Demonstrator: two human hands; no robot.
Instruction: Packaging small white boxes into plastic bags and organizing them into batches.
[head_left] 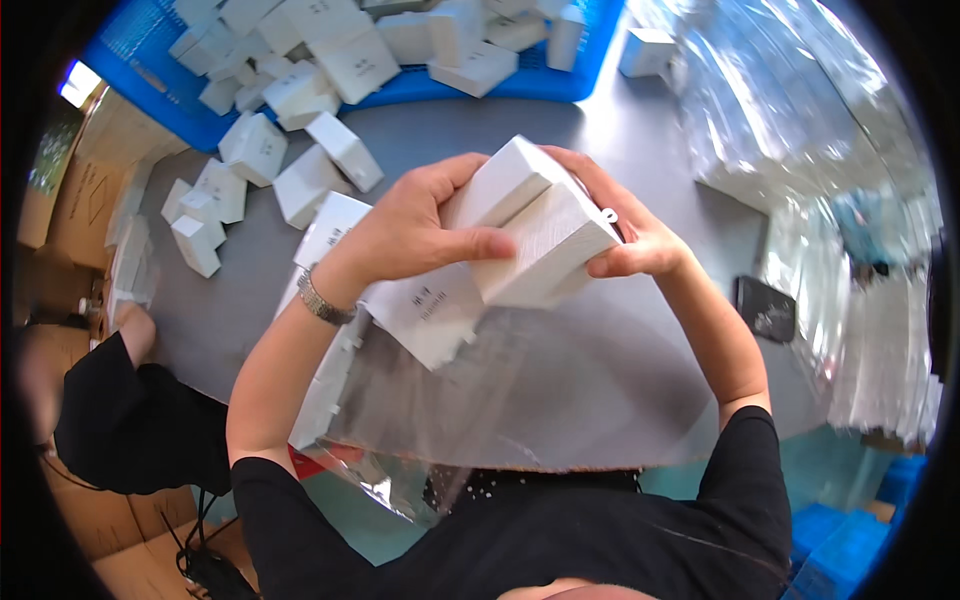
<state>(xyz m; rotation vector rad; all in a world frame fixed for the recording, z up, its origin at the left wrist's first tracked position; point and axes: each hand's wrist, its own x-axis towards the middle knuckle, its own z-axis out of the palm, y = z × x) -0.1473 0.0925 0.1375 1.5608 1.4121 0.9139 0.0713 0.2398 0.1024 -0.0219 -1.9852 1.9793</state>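
Between my two hands, above the grey table (630, 370), is a small stack of white boxes (555, 245), tilted, with a step between two of them. My left hand (425, 220) grips the left side, its thumb lying across the near box. Around the right side curl the fingers of my right hand (635, 225), thumb at the lower corner. A small white ring-like piece (609, 215) shows beside the right thumb. Below my left hand lie white boxes with dark print (425, 312). A clear plastic bag or film (450, 400) spreads toward the table's front edge.
A blue crate (575, 88) full of white boxes stands at the back, with loose white boxes (255, 150) before it. Clear-wrapped stacks (780, 100) line the right side, near a black flat object (766, 308). Another person's dark sleeve (140, 420) is at left.
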